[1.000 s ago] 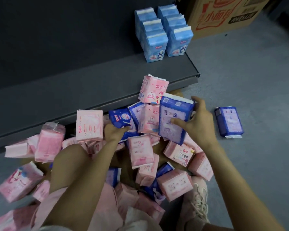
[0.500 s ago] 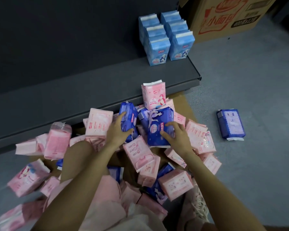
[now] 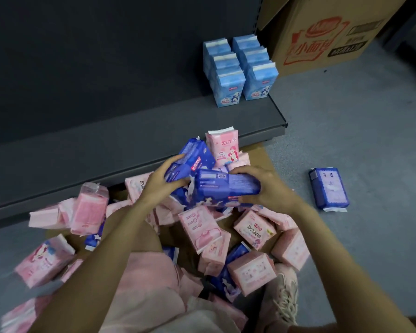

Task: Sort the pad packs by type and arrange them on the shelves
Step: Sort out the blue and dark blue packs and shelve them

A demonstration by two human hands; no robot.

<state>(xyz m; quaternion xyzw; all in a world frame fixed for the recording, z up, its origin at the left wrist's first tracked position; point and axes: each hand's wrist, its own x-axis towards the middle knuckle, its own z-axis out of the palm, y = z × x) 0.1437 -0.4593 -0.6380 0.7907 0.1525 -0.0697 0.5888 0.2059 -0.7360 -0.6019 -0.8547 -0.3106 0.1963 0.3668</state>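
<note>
Head view: our left hand [image 3: 159, 181] grips one dark blue pad pack [image 3: 190, 159], our right hand [image 3: 264, 186] another [image 3: 223, 186]; light blue packs [image 3: 240, 70] stand on the shelf [image 3: 106, 150] at one o'clock.

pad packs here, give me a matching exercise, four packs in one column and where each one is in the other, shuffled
Things:
1. light blue packs
2. lone dark blue pack
3. dark blue pack with the red label
4. dark blue pack lying flat

Places:
A. gripped by the right hand
B. upright in rows on the shelf
C. gripped by the left hand
D. alone on the floor

Pairs: 1-B, 2-D, 3-C, 4-A
</note>
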